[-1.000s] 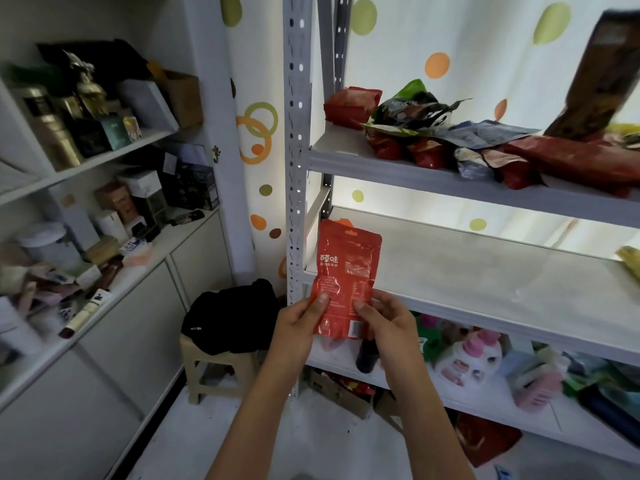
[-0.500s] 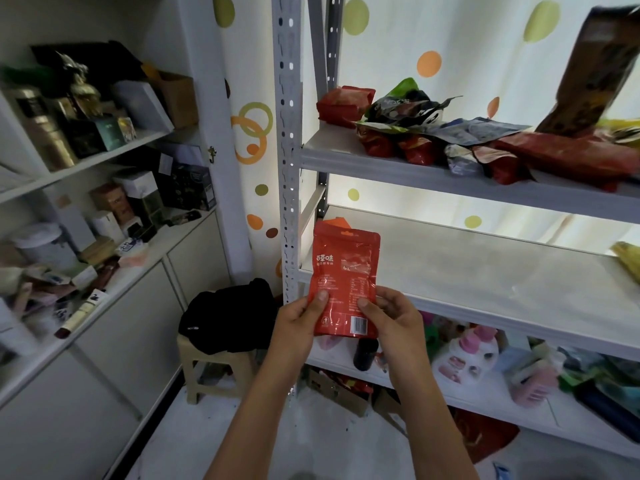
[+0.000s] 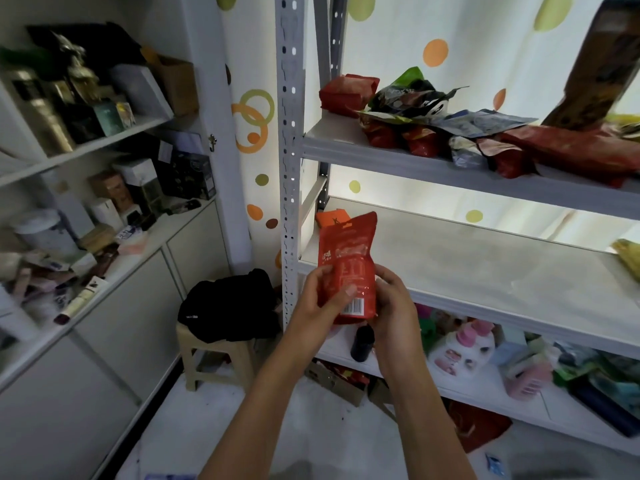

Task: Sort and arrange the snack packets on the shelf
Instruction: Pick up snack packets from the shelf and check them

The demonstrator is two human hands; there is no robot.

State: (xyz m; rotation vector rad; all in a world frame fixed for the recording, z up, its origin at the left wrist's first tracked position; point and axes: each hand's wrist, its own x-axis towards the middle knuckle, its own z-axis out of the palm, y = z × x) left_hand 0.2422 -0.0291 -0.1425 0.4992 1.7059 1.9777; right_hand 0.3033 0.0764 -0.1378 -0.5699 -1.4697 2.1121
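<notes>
Storeroom with a grey metal shelf is showing both the left hand and right hand gripping a red snack packet just before its middle tier's front left corner, likely placement step, next needing an upright set-down there.

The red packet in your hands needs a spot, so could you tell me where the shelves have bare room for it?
The middle shelf is mostly bare, from the orange packet at its left back corner to the yellow packet at the right edge. The top shelf is crowded with a packet pile; the bottom shelf is packed with bottles.
</notes>
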